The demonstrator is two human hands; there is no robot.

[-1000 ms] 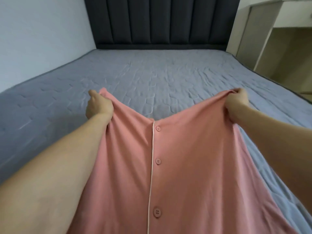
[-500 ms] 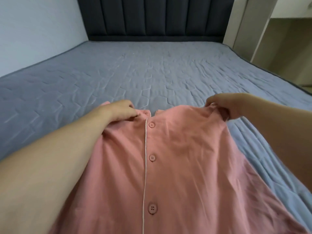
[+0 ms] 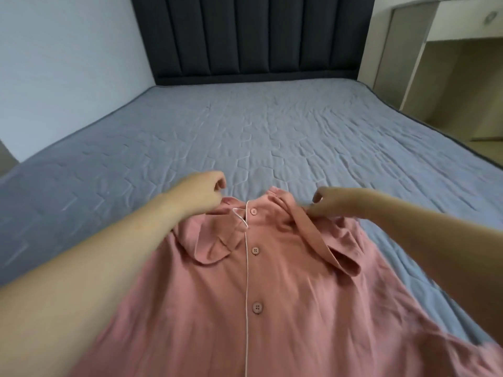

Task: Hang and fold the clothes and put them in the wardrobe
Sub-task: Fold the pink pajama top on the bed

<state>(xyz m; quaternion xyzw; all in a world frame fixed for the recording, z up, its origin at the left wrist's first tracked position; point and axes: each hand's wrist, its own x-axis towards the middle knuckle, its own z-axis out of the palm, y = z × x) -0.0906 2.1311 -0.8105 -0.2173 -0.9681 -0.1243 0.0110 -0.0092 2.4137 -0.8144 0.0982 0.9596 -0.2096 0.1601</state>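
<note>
A pink shirt (image 3: 272, 289) lies buttoned-side up on the grey bed (image 3: 245, 137), collar toward the headboard (image 3: 253, 36). The left hand (image 3: 201, 190) hovers loosely curled, holding nothing; the right hand (image 3: 334, 202) pinches the collar (image 3: 313, 235).

The shirt (image 3: 272, 295) lies on the bed (image 3: 245, 137) at its near edge, collar toward the headboard (image 3: 253, 36) — left hand (image 3: 202, 190) and right hand (image 3: 337, 202) at the collar; wardrobe (image 3: 449, 63) beyond the bed's right edge.
</note>
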